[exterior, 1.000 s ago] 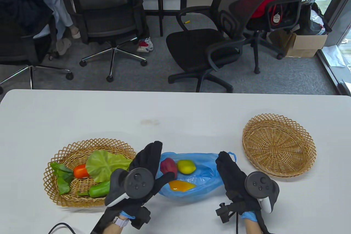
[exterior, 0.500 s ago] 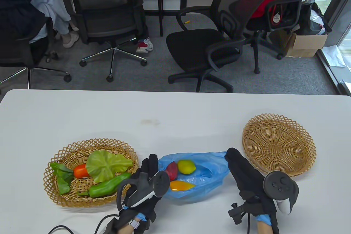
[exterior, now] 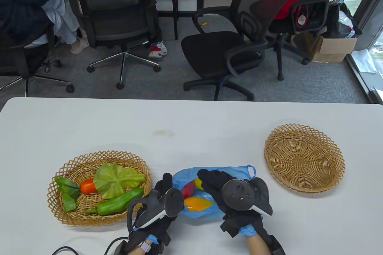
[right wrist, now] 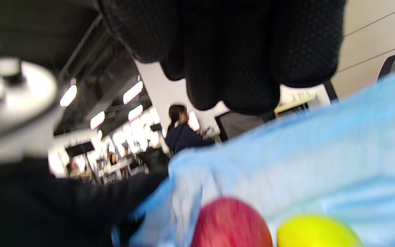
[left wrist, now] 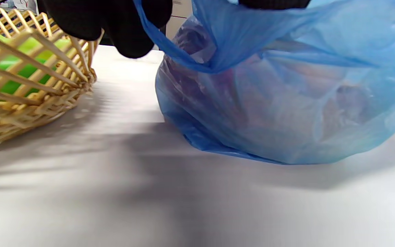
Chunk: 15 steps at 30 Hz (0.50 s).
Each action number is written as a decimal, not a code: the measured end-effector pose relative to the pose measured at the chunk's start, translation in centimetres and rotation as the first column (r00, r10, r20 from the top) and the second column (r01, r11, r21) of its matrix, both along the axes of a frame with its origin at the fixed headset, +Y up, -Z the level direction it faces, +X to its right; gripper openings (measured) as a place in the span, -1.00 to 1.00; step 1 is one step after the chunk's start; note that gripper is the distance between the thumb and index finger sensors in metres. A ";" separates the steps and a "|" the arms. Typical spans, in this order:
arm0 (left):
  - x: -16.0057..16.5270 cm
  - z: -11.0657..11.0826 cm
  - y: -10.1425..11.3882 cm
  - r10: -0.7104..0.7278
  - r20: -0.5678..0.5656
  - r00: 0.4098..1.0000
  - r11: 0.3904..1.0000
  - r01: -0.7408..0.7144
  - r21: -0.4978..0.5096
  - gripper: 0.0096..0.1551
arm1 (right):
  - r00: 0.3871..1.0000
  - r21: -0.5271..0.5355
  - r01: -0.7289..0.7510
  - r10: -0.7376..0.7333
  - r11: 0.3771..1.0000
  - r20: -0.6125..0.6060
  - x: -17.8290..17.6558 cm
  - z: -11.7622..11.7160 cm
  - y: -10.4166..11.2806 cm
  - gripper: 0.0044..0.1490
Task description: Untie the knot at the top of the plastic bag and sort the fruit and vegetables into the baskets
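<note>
An untied blue plastic bag (exterior: pixel 236 174) lies open on the white table between two wicker baskets. Inside it I see a red fruit (exterior: pixel 188 189), a yellow lemon (exterior: pixel 197 182) and an orange-yellow mango (exterior: pixel 197 203). My left hand (exterior: pixel 165 181) pinches the bag's left edge; the left wrist view shows its fingers (left wrist: pixel 129 31) closed on the blue film (left wrist: pixel 286 113). My right hand (exterior: pixel 208 177) reaches over the bag's mouth and partly covers the lemon. In the right wrist view its fingers (right wrist: pixel 231 68) hover above the red fruit (right wrist: pixel 230 224) and lemon (right wrist: pixel 315 231), holding nothing.
The left basket (exterior: pixel 74 162) holds a lettuce leaf (exterior: pixel 115 178), a red tomato (exterior: pixel 87 186), a green pepper (exterior: pixel 119 202) and a leafy green (exterior: pixel 67 192). The right basket (exterior: pixel 303 157) has nothing in it. Office chairs stand beyond the table's far edge.
My right hand has swung left from the bag's right edge to over its open mouth. My left hand turned onto its side and stays at the bag's left edge.
</note>
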<state>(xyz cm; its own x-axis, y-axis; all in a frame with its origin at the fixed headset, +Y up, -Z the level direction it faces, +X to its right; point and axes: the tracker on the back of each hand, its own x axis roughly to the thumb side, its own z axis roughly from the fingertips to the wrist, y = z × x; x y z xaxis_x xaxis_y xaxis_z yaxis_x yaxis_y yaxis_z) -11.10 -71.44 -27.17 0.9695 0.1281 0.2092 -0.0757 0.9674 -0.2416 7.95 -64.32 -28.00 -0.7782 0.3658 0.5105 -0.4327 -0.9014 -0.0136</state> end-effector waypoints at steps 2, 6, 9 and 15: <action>0.0 0.0 0.0 0.012 -0.007 1.000 1.000 -0.012 -0.012 0.16 | 0.996 -0.029 -0.090 0.090 0.996 -0.012 -1.0 -0.4 -1.2 -0.49; 0.0 0.0 -0.2 0.031 -0.008 0.999 0.999 -0.032 -0.041 0.15 | 0.944 -0.049 -0.331 0.330 0.942 -0.015 -2.9 -0.8 -4.1 -0.45; -0.1 -0.1 -0.3 0.036 -0.009 0.999 0.998 -0.037 -0.056 0.13 | 0.876 -0.088 -0.482 0.479 0.872 -0.050 -4.0 -0.8 -5.7 -0.33; -0.2 -0.4 -0.6 0.071 -0.008 0.997 0.991 -0.071 -0.110 0.08 | 0.808 -0.202 -0.589 0.571 0.783 -0.144 -5.2 -0.7 -8.0 -0.03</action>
